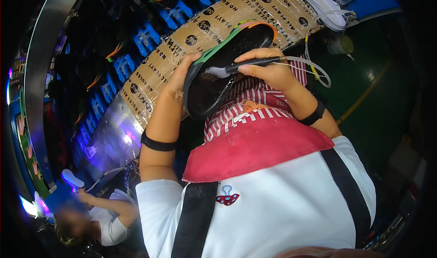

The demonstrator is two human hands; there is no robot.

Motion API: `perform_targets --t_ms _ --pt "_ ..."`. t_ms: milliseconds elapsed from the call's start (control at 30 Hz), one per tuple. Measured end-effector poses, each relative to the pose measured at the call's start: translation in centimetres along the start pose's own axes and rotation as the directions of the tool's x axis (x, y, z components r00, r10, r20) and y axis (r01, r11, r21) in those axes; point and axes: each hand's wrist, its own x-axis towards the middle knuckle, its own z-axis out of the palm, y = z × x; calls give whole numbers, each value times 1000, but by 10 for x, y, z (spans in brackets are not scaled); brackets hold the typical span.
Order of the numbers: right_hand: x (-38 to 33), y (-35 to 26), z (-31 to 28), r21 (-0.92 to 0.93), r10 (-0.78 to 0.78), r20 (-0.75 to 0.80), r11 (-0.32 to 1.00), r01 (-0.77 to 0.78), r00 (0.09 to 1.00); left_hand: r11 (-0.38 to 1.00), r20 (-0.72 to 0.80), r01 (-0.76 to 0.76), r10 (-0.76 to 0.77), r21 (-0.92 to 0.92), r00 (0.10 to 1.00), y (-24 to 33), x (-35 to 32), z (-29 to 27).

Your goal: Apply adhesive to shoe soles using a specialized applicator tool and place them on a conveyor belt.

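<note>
White shirt and red apron below, left hand (178,83) grips black shoe sole (223,71) slanting up-right, right hand (268,69) pinching thin black tool (252,63) flat across it

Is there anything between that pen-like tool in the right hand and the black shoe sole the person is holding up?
Nothing visible. The right hand holds the thin black tool with its tip right at the black shoe sole, which the left hand grips from the side. The tool's clear tube trails away behind the hand, clear of the tip.
</note>
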Motion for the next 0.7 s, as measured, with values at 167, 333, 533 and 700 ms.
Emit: perform_targets --t_ms 167,333,533,700 --pt "2 10 -12 147 103 -168 986 -78 980 969 69 3 14 -247 998 -17 0 -2" --pt "3 11 -22 182 126 -242 980 -83 962 947 151 -35 87 -321 985 -26 4 -5" --pt "10 14 -22 -353 -383 -394 902 246 835 934 135 -52 106 -353 985 -34 5 -5" --pt "3 -11 1 -321 -361 43 878 355 931 877 46 -241 285 -416 957 -37 7 -2"
